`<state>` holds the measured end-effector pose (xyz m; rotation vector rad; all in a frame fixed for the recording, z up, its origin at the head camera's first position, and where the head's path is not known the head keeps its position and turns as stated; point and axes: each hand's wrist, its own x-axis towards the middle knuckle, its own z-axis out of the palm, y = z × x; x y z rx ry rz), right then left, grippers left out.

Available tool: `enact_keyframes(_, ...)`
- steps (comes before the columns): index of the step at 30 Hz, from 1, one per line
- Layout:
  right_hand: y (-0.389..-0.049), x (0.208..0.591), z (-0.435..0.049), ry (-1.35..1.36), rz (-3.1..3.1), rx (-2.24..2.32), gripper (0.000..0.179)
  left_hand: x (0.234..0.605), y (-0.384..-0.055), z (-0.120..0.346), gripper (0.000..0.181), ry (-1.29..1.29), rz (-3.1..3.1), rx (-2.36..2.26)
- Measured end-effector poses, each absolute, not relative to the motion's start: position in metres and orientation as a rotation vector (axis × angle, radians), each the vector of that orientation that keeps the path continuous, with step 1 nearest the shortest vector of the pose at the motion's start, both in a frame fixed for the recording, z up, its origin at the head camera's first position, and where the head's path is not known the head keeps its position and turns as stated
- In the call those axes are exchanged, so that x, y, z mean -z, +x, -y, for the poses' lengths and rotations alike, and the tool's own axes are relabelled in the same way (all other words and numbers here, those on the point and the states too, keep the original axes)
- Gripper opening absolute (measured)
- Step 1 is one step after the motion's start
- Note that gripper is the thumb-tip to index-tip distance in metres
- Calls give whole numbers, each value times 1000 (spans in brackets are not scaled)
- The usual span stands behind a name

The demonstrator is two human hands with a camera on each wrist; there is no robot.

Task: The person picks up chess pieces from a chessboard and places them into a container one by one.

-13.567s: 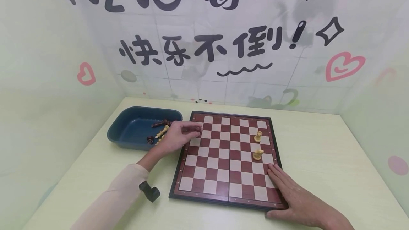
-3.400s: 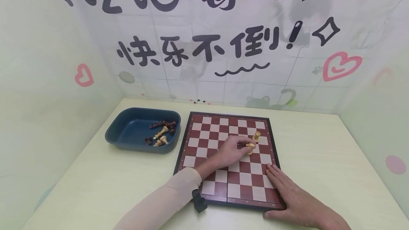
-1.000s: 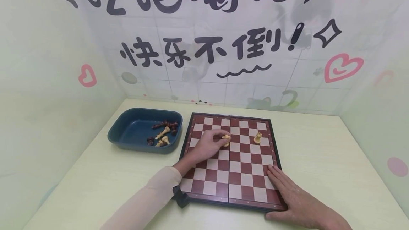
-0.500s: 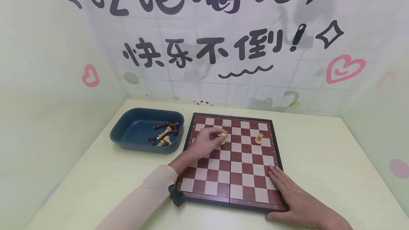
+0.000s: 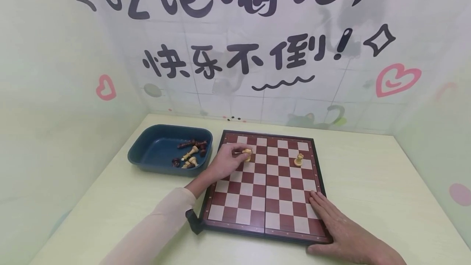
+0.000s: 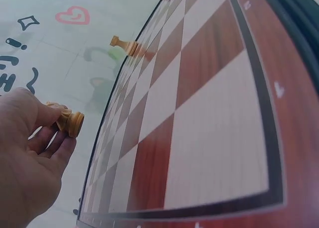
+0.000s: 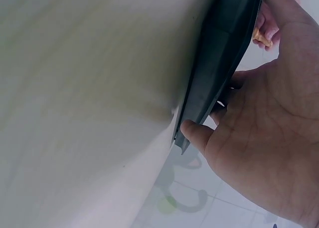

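My left hand (image 5: 227, 160) pinches a cream chess knight (image 6: 69, 119) between thumb and fingers. In the left wrist view the knight's round base hangs clear above the board. The chessboard (image 5: 254, 191), with red and white squares and a dark rim, lies flat on the table. A second cream chess piece (image 5: 299, 160), with a flared notched top, stands upright on its right half. My right hand (image 5: 344, 230) rests at the board's near right corner, fingers extended along the edge. Its thumb (image 7: 197, 134) lies by the dark side wall in the right wrist view.
A blue plastic bin (image 5: 147, 154) stands left of the board. Several dark and cream chess pieces (image 5: 191, 152) lie in its right part. A black wrist mount (image 5: 194, 221) hangs at my left sleeve. Behind the table rises a wall sheet (image 5: 235, 89) with printed writing.
My left hand first reached over the board's left edge, then took the knight from the right half. It has since carried it leftward to the left half. The right hand stays put.
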<state>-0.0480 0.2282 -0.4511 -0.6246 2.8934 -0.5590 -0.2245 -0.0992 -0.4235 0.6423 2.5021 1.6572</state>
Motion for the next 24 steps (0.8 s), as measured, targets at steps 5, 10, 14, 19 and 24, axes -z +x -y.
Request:
enact_keyframes(5, -48, 451, -228, -615, -2888, 562, 116, 421, -225, 107, 25, 642, -2509, -1667)
enact_keyframes(10, -50, 449, -227, -580, -2854, 549, 118, 421, -226, 114, 24, 613, -2511, -1672)
enact_keyframes(14, -50, 447, -225, -545, -2823, 547, 120, 420, -227, 119, 25, 593, -2508, -1683)
enact_keyframes(19, -50, 446, -225, -548, -2827, 536, 118, 418, -226, 127, 25, 564, -2522, -1679)
enact_keyframes(24, -51, 446, -225, -538, -2819, 546, 119, 417, -228, 136, 23, 556, -2559, -1683)
